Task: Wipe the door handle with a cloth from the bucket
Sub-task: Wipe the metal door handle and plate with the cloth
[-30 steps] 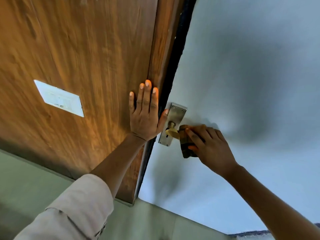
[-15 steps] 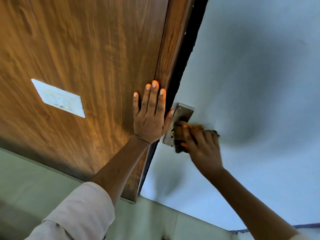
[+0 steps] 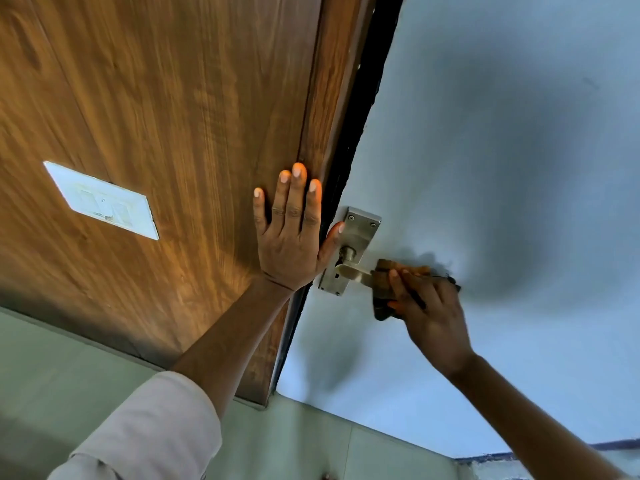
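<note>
The cloth (image 3: 388, 289), a dark brown rag, sits just right of centre in the frame, bunched around the outer end of the door handle (image 3: 353, 273). It looks soft and limp, likely damp if it came from the bucket, so it should mould to the lever and needs pinching rather than a firm squeeze. The right hand (image 3: 429, 313) has its fingers (image 3: 398, 282) clenched over the cloth, pressing it onto the lever. The handle itself is a stiff, smooth metal lever on a screwed backplate (image 3: 360, 230); it may dip under pressure, so the best hold is a wrap around the bar, sliding along its length.

The left hand (image 3: 291, 233) lies flat and spread on the wooden door frame (image 3: 194, 133) at centre, grasping nothing, thumb reaching toward the backplate. The door (image 3: 502, 168) fills the right of the frame, pale blue-grey and matte. A white switch plate (image 3: 102, 200) sits at left. Pale green wall shows along the bottom. No bucket is in view.
</note>
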